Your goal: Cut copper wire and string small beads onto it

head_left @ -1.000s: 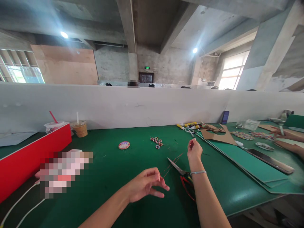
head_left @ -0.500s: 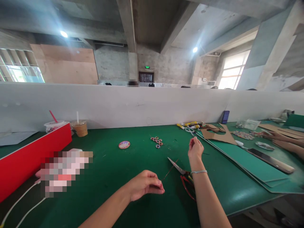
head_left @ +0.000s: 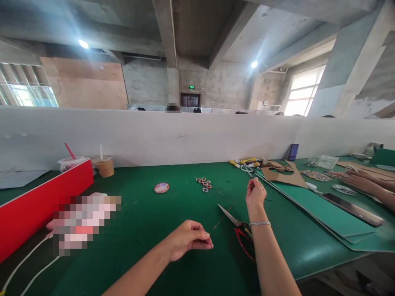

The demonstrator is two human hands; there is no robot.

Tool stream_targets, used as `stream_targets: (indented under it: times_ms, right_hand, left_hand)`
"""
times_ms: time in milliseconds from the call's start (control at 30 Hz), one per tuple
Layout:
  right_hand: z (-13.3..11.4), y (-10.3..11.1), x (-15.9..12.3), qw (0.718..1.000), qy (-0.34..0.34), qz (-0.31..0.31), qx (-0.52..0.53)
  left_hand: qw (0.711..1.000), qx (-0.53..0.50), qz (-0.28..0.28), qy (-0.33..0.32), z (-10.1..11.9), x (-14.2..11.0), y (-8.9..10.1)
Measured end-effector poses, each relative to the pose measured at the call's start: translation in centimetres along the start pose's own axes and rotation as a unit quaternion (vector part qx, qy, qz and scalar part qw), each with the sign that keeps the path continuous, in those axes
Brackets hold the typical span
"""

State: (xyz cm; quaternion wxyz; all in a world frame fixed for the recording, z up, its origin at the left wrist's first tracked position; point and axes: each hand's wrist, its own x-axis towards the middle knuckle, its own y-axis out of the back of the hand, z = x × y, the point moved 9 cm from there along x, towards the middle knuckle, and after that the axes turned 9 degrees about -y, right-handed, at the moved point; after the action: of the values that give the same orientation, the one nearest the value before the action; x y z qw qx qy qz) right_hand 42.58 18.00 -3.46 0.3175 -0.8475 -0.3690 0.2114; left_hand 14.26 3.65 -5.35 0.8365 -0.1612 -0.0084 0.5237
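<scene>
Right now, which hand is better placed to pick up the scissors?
Probably right: the right hand hovers just past the scissors, whose handles lie by its wrist. The left hand is farther away, pinching a thin strand.

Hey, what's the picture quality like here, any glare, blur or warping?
Head view: wide-angle warping bows the white partition wall and ceiling beams; two ceiling lamps flare with hazy streaks; the bright right window is blown out; a pixelated patch hides something on the green table; both hands, left hand and right hand, look sharp.

Left hand [head_left: 188, 239] and right hand [head_left: 255, 195] pinching thin thread [head_left: 230, 207], scissors [head_left: 239, 229] between, green table [head_left: 154, 230]
</scene>
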Motion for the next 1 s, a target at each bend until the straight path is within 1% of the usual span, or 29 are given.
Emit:
stream_targets:
  times_ms: [167,600,700,767,833,867,900,933,1000]
  right_hand:
    - [0.0,0.0,0.0,1.000,0.001,-0.002,0.000]
    - [-0.1,-0.1,-0.4,1.000,-0.009,0.002,0.018]
    - [-0.1,-0.4,-0.6,1.000,-0.015,-0.007,0.016]
    - [0.1,-1.1,-1.2,0.999,-0.026,-0.028,0.007]
    - [0.9,-2.4,-2.3,0.997,-0.044,-0.066,-0.009]
    - [1.4,-3.2,-3.1,0.994,-0.054,-0.088,-0.019]
    - [2.1,-4.0,-4.1,0.991,-0.065,-0.112,-0.029]
    - [2.8,-4.9,-5.4,0.987,-0.075,-0.138,-0.043]
    - [4.5,-6.7,-8.5,0.973,-0.086,-0.196,-0.080]
  left_hand:
    - [1.000,0.004,0.021,-0.005,-0.1,0.2,0.4]
    - [0.999,0.027,0.019,-0.015,-0.1,0.2,0.3]
    - [1.000,0.026,0.003,-0.008,-0.1,0.1,0.3]
    - [0.999,0.030,-0.041,0.016,-0.3,-0.2,-0.1]
    - [0.994,0.037,-0.092,0.038,-0.4,-0.6,-0.6]
    - [0.993,0.037,-0.103,0.040,-0.3,-0.6,-0.7]
    - [0.994,0.032,-0.100,0.031,-0.1,-0.6,-0.5]
    - [0.996,0.025,-0.082,0.011,0.3,-0.4,-0.1]
    - [0.999,0.005,-0.022,-0.043,1.3,0.1,1.0]
